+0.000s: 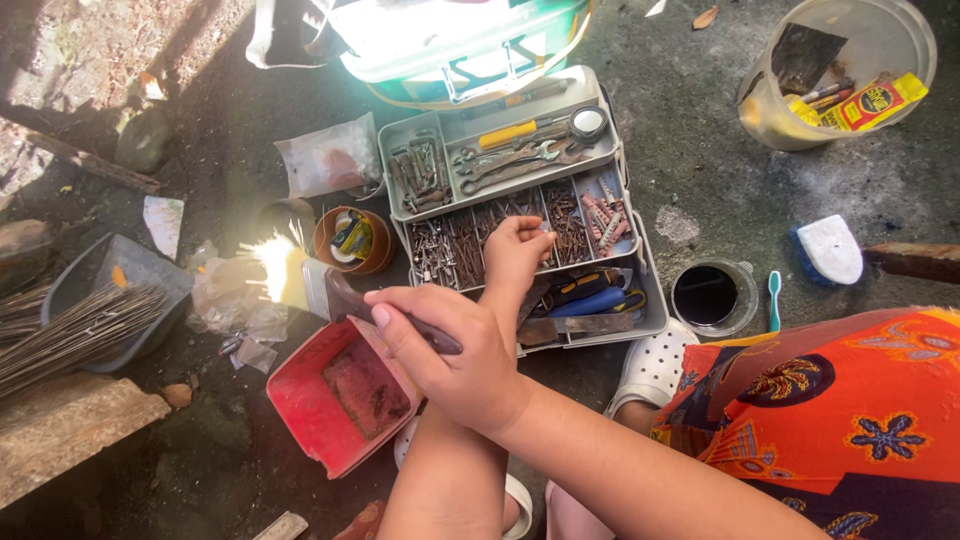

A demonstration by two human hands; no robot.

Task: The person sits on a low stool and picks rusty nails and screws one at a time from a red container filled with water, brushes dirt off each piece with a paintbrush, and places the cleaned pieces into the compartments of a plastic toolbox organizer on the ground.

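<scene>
- The person's arms cross in front of the body, above an orange patterned garment (830, 400) and white perforated shoes (655, 365) on the concrete floor (700, 120).
- The right hand (450, 350) is clenched around the dark handle of a rusty scraper (355, 300), whose blade points toward the upper left.
- Just under that blade stands a red plastic container (320, 400), open at the top and stained with rust inside.
- The left hand (515, 250) reaches further out, fingertips pinched together over the nails (465, 245); I cannot tell whether it has one in its grip.
- Those nails fill the small compartments of a grey toolbox (625, 165), whose upper tray carries wrenches (515, 160) and a yellow-handled screwdriver (510, 133).
- Right of the toolbox lie a round tin (710, 295), a teal toothbrush (774, 298) and a scrubbing brush (830, 250).
- To the left, a broom (60, 335) rests in a grey dustpan (115, 265).
- Farthest away stands a clear bucket (850, 65).
</scene>
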